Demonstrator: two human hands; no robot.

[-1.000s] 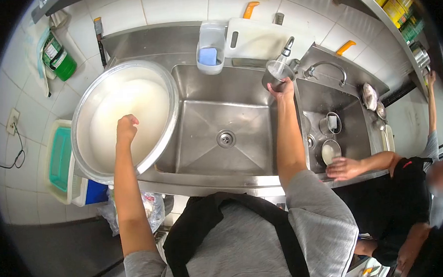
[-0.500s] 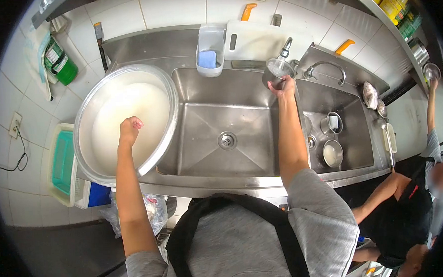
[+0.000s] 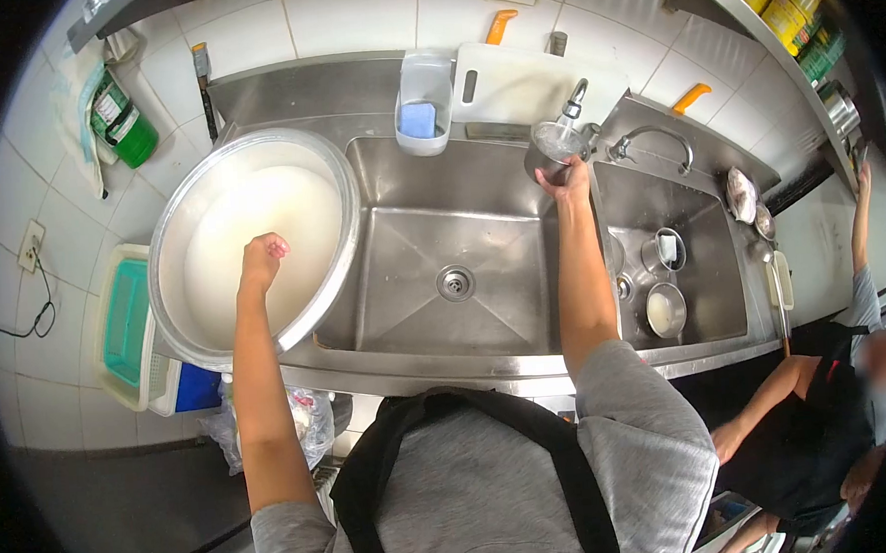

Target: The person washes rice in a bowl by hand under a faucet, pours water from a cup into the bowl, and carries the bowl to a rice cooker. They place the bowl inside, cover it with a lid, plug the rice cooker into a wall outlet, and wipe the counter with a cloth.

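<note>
The metal cup (image 3: 543, 157) sits inside the curled right fingers (image 3: 580, 167)

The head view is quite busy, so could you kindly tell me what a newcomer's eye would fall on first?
Probably the large metal basin of cloudy white contents, left of the big sink, with the left hand over it. Next, the metal cup in the right hand, under the running tap at the sink's back right corner.
</note>
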